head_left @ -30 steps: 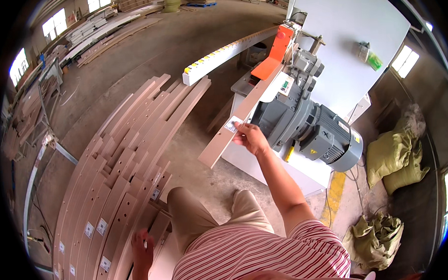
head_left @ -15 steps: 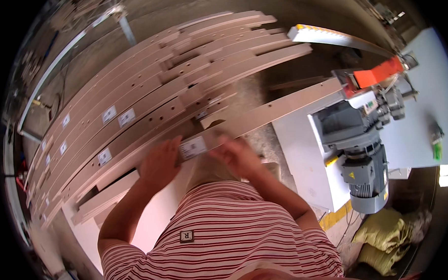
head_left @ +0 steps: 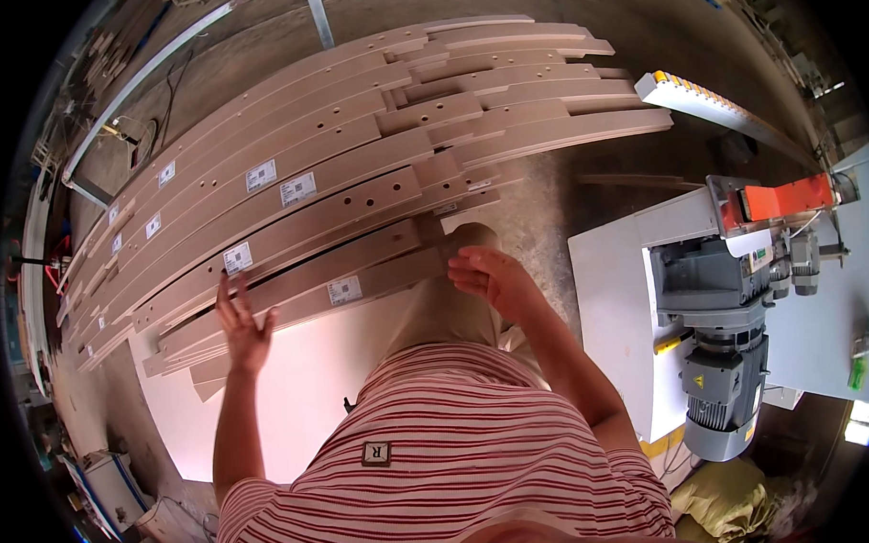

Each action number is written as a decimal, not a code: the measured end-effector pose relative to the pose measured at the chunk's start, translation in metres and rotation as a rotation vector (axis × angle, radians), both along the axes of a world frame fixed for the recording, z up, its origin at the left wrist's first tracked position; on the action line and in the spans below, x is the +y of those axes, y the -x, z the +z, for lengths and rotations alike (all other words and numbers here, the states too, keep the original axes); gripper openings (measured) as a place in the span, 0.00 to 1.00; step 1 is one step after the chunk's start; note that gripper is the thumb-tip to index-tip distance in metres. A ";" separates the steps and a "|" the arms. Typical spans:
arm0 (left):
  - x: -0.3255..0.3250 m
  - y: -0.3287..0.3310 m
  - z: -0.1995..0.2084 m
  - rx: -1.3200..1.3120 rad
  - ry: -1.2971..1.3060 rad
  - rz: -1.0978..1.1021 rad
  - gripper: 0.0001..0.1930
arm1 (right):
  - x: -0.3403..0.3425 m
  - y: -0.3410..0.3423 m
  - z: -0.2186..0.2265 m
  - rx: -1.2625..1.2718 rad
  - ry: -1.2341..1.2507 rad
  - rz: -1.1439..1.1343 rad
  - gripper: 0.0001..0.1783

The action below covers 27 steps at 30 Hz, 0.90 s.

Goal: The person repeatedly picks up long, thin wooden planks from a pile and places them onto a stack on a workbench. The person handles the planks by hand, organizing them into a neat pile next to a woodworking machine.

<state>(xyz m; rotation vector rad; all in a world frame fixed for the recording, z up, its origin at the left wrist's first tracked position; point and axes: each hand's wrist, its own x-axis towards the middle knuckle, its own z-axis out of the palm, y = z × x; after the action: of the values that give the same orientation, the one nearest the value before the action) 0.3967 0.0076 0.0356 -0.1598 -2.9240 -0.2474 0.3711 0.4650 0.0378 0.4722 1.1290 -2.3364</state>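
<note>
A: Where's the board?
B: The near board [head_left: 406, 275] lies at the centre of the frame, along the lower edge of the pile [head_left: 350, 169]. It slopes gently up to the right and has a white label [head_left: 344, 290].

A: And the left hand?
B: The left hand [head_left: 245, 336] is left of centre, fingers spread, thumb out, gripping nothing. Its fingertips are just below another label [head_left: 238, 256]; I can't tell whether they touch the wood.

A: The right hand?
B: The right hand [head_left: 500, 281] is at the board's right end, fingers close together and pointing left. Whether it grasps that end or is only beside it, I can't tell.

A: What's under the near boards?
B: A white surface [head_left: 309, 372], bare at the lower left of centre.

A: Anything to the right?
B: A grey motor [head_left: 711, 386] at the lower right, with an orange guard [head_left: 786, 199] above it. A pale rail [head_left: 711, 104] with yellow along its top edge runs across the upper right. A yellowish sack [head_left: 725, 501] sits in the lower right.
</note>
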 end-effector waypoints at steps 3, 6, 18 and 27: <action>0.043 0.014 -0.027 0.128 -0.291 0.031 0.39 | 0.010 -0.020 -0.023 0.160 0.017 -0.004 0.17; 0.040 0.019 -0.047 0.289 0.022 -0.063 0.30 | 0.021 -0.038 -0.033 0.171 -0.181 0.047 0.19; 0.033 0.026 -0.052 0.219 -0.104 0.030 0.23 | 0.103 -0.105 -0.097 -0.301 -0.606 -0.155 0.13; 0.021 0.025 -0.066 0.106 0.097 0.101 0.29 | 0.111 -0.113 -0.148 -0.392 -0.651 -0.119 0.13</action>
<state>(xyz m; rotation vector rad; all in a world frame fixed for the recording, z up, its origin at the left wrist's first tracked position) 0.3718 0.0288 -0.0301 -0.0382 -2.8293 -0.0782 0.4845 0.5764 -0.1099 1.1935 1.6693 -1.7969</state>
